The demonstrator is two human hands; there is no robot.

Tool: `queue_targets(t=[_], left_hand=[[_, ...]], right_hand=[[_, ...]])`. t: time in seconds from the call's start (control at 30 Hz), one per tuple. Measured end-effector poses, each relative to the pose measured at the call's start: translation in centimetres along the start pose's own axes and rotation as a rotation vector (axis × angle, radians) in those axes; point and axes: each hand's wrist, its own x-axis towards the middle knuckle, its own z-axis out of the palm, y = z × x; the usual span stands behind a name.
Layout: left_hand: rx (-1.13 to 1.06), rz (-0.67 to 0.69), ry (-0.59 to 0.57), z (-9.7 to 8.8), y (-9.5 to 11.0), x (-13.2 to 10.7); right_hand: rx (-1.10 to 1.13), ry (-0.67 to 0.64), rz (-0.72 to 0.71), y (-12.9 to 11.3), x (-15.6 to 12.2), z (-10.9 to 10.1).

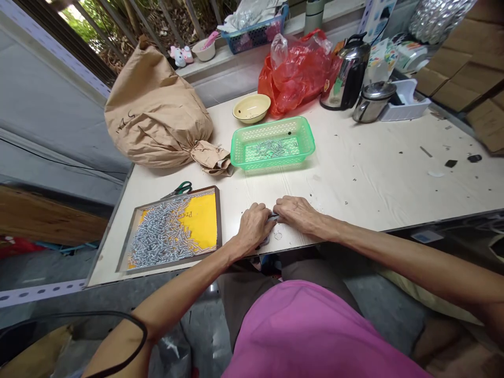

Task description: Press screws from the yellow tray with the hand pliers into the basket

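My left hand and my right hand meet near the table's front edge, fingers curled and closed. Between them they grip a small dark grey piece, mostly covered by my fingers, so its kind is hidden. A small flat greyish object lies under my left hand, partly hidden. Left of my hands is a shallow tray with a yellow bottom, heaped with small silvery metal pins or screws. Farther back, a green plastic basket contains a thin scatter of similar silvery pieces.
Green-handled scissors lie behind the tray. A tied brown sack, a yellow bowl, a red plastic bag, a kettle and a lidded metal pot stand along the back. Small dark scraps dot the right side.
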Motion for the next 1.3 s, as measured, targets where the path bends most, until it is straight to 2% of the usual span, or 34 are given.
queue_targets(t=[0.07,0.17,0.3,0.4,0.5,0.6,0.7,0.77,0.87,0.97,1.03,1.07,1.1,1.17,1.23,1.3], left_hand=[[0.016,-0.025,0.031,0.1,-0.1,-0.3],[0.005,-0.045,0.135,0.9,0.1,-1.4],[-0.091,0.060,0.273,3.0,1.5,-3.5],[-0.164,0.149,0.283,4.3,3.2,-4.5],[-0.239,0.183,0.268,4.9,4.4,-4.8],[-0.294,0.186,0.267,4.9,4.5,-4.9],[-0.319,0.182,0.271,4.9,4.3,-4.7],[-0.327,0.191,0.269,5.0,4.4,-4.7],[-0.346,0.221,0.276,5.0,5.0,-5.8],[-0.325,0.410,0.343,4.4,5.2,-8.3],[-0.274,0.519,0.462,3.4,4.2,-10.3],[-0.241,0.499,0.544,2.8,3.1,-11.2],[-0.205,0.411,0.620,1.9,1.6,-12.0],[-0.111,0.070,0.736,0.2,-2.3,-13.0],[0.007,-0.292,0.721,-1.4,-7.0,-13.4],[0.125,-0.482,0.646,-2.5,-11.5,-13.1]], right_hand=[[-0.016,0.012,0.008,0.2,0.2,-0.3],[-0.006,0.010,-0.041,1.2,0.6,-0.9],[0.079,-0.004,-0.139,2.7,1.0,-1.0],[0.031,0.041,-0.057,3.1,1.5,-0.8],[-0.053,0.072,-0.021,3.4,2.5,-0.6],[-0.077,0.110,-0.010,3.7,3.5,-0.9],[-0.122,0.101,0.019,2.3,4.1,-1.4],[-0.118,0.062,-0.098,0.2,4.1,-1.7],[-0.099,-0.029,-0.420,-3.5,3.9,-1.7],[-0.118,-0.029,-0.606,-5.8,3.9,-0.5],[-0.092,0.028,-0.673,-6.2,4.3,0.8],[-0.060,0.058,-0.697,-6.2,4.5,1.5],[-0.019,0.090,-0.712,-6.1,4.7,2.2],[0.089,0.156,-0.730,-5.9,5.0,3.4],[0.222,0.236,-0.729,-5.8,5.1,3.6],[0.343,0.350,-0.688,-5.4,5.1,2.7]])
